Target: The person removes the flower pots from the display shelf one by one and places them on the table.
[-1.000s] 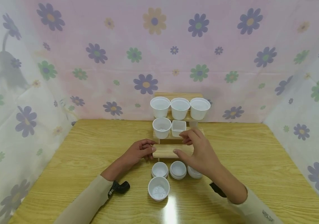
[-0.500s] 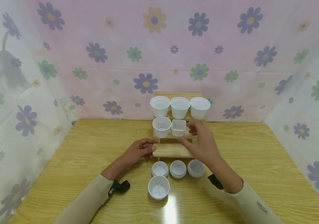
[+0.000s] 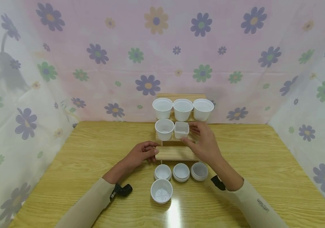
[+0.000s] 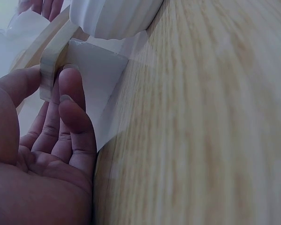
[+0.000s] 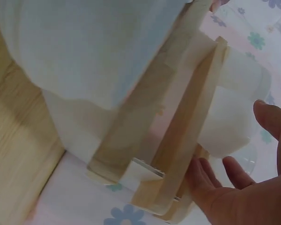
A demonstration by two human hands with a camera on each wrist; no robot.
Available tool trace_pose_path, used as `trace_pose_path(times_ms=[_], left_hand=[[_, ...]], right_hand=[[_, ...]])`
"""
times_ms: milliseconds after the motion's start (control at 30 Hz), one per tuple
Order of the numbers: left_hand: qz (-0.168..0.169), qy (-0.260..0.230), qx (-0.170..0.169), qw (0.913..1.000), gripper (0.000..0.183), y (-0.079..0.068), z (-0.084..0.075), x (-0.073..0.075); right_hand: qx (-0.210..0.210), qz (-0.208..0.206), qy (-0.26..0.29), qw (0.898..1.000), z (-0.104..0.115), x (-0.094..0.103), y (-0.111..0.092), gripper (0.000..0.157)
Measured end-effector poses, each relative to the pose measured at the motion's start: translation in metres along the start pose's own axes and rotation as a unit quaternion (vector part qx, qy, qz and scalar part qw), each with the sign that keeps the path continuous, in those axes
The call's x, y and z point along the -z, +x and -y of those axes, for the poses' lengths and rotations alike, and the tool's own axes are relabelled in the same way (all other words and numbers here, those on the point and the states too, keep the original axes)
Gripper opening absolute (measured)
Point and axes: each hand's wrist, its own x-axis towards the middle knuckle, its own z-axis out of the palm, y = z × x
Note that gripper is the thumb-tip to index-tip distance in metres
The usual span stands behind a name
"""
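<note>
My left hand (image 3: 139, 154) pinches the left end of the lowest wooden shelf board (image 3: 174, 153); in the left wrist view its thumb and fingers (image 4: 71, 84) lie on either side of the board's end. My right hand (image 3: 206, 144) is beside a small square white cup (image 3: 181, 130) on the middle shelf (image 3: 176, 138). Its thumb and index finger are spread at the cup's right corners. In the right wrist view the thumb (image 5: 267, 117) is close to the cup, and other fingers (image 5: 201, 176) are at the shelf's end. A round white cup (image 3: 164, 129) stands left of the square one.
Three larger white cups (image 3: 183, 110) line the top shelf. Before the rack, three small round pots (image 3: 181, 173) stand in a row on the wooden table (image 3: 94, 139), with another white pot (image 3: 161, 191) nearer. A flowered cloth (image 3: 176, 63) hangs behind.
My right hand has moved from over the lowest board back and to the right, up to the square cup's right side, uncovering the right small pot. My left hand stays on the board.
</note>
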Motion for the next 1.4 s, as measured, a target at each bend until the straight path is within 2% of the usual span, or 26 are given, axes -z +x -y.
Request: trace_pose_path(times_ms=[233, 700, 1067, 1400], left_hand=[[-0.001, 0.005, 0.001, 1.0, 0.04, 0.0, 0.0, 0.001], [0.002, 0.008, -0.002, 1.0, 0.041, -0.001, -0.001, 0.001], [0.0, 0.003, 0.001, 1.0, 0.041, -0.001, 0.0, 0.001], [-0.004, 0.006, 0.001, 1.0, 0.037, 0.0, 0.004, 0.001]], right_hand=[[0.015, 0.003, 0.023, 1.0, -0.009, -0.004, 0.002, 0.056], [0.015, -0.004, 0.036, 0.999, -0.014, -0.007, 0.003, 0.05], [0.012, -0.007, 0.055, 0.998, -0.015, -0.009, 0.002, 0.049], [0.034, -0.008, 0.063, 0.997, -0.014, -0.01, -0.001, 0.048]])
